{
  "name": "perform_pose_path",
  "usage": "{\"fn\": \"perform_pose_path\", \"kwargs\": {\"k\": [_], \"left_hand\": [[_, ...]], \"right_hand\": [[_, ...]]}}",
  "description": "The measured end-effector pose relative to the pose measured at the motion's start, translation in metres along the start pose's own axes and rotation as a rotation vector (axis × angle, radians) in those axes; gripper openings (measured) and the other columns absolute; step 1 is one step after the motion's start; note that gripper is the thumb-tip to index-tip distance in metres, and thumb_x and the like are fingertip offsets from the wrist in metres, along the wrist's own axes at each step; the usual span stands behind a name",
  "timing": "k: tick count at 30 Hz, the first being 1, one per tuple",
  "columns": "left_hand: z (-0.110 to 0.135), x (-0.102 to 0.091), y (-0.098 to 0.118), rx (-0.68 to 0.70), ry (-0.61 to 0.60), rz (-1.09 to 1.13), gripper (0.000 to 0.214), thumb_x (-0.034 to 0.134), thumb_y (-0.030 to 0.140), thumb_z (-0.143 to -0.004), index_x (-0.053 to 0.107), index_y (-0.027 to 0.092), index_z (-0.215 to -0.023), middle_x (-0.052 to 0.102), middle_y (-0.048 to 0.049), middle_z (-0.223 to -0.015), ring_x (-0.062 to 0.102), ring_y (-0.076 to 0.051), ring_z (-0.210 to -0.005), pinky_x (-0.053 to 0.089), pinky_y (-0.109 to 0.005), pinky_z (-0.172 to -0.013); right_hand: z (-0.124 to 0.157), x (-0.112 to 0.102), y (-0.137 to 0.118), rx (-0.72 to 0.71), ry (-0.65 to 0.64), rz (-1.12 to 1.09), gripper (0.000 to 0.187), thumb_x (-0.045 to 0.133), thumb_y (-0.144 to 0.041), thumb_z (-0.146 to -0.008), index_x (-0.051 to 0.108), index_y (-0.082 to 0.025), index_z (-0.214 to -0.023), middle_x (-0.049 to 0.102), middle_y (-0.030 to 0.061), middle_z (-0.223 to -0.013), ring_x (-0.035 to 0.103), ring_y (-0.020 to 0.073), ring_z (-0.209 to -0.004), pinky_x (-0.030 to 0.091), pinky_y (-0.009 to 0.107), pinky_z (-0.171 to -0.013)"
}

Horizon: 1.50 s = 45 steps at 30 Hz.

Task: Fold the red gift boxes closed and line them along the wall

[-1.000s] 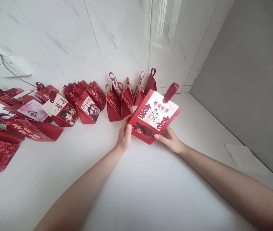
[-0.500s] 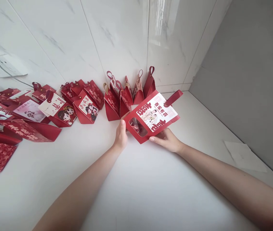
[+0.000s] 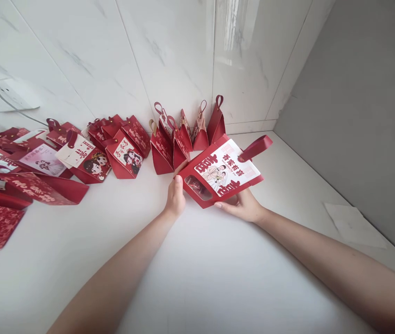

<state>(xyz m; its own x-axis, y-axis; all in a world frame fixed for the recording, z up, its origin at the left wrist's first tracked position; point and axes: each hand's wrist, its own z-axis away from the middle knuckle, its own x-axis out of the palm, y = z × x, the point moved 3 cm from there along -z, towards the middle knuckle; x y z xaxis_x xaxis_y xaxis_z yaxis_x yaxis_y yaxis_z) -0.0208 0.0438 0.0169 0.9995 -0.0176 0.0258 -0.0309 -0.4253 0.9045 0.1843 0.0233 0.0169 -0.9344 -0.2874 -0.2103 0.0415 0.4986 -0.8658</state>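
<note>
A red gift box (image 3: 202,169) with a white card panel, a drawn couple and red lettering is held tilted above the white table. Its clear window near the lower end shows something small and reddish inside. A dark red ribbon loop (image 3: 255,147) sticks out at its upper right. My left hand (image 3: 175,197) grips the box's left end, thumb upright and the other fingers hidden behind it. Along the lower right edge, my right hand (image 3: 242,206) holds the box, its thumb in front and its other fingers out of sight underneath.
Several red boxes with ribbon loops (image 3: 162,150) stand behind the held box by the tiled wall (image 3: 179,55). Many more printed red boxes (image 3: 126,157) crowd the left side. A white paper (image 3: 353,222) lies at right. A cable (image 3: 16,109) hangs from a wall socket.
The held box has turned slightly and tipped flatter, its ribbon end shifting a little right and down. Both hands keep their hold and barely move.
</note>
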Motion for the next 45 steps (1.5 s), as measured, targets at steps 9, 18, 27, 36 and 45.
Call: {"fn": "perform_pose_path", "kwargs": {"k": [9,18,27,36,45], "left_hand": [[0.006,0.010,0.010,0.121,-0.281,-0.085,0.079,0.032,0.071,-0.088,0.023,0.026,-0.153,0.052,-0.0143,-0.137,0.062,-0.023,-0.093,0.049,-0.034,-0.072],[0.005,0.011,0.015,0.196,-0.217,-0.090,0.056,0.034,0.054,-0.097,0.037,0.024,-0.144,0.050,-0.0124,-0.140,0.047,-0.029,-0.130,0.041,-0.043,-0.105],[0.006,0.010,0.013,0.119,-0.172,-0.029,0.060,0.038,0.058,-0.094,0.038,0.025,-0.144,0.047,-0.0109,-0.144,0.040,-0.029,-0.137,0.036,-0.043,-0.112],[-0.001,0.001,0.003,-0.106,-0.129,0.190,0.058,0.035,0.059,-0.095,0.045,0.025,-0.142,0.056,-0.0086,-0.137,0.047,-0.030,-0.133,0.041,-0.045,-0.108],[0.003,0.010,0.002,-0.154,-0.411,-0.020,0.074,0.078,0.033,-0.074,0.043,0.022,-0.138,0.053,-0.0130,-0.141,0.049,-0.033,-0.131,0.042,-0.048,-0.108]], "right_hand": [[0.002,0.019,0.000,0.420,0.063,-0.772,0.033,0.059,-0.047,-0.090,0.062,-0.028,-0.117,0.063,0.0041,-0.130,0.061,0.0241,-0.120,0.057,0.037,-0.093],[0.006,0.018,-0.003,0.246,0.028,-0.391,0.035,0.071,-0.038,-0.084,0.062,-0.027,-0.116,0.067,0.0062,-0.121,0.064,0.0254,-0.107,0.057,0.038,-0.085],[0.008,0.019,-0.001,0.177,0.038,-0.339,0.039,0.069,-0.040,-0.085,0.058,-0.026,-0.120,0.065,0.0071,-0.124,0.061,0.0255,-0.111,0.052,0.039,-0.092],[0.008,0.010,0.012,0.307,0.223,-0.288,0.049,0.047,-0.058,-0.092,0.045,-0.029,-0.133,0.061,0.0057,-0.128,0.064,0.0249,-0.099,0.054,0.039,-0.082],[-0.006,-0.009,-0.004,0.131,0.191,0.044,0.058,0.035,-0.061,-0.096,0.037,-0.034,-0.147,0.038,-0.0010,-0.155,0.029,0.0260,-0.144,0.022,0.047,-0.121]]}}
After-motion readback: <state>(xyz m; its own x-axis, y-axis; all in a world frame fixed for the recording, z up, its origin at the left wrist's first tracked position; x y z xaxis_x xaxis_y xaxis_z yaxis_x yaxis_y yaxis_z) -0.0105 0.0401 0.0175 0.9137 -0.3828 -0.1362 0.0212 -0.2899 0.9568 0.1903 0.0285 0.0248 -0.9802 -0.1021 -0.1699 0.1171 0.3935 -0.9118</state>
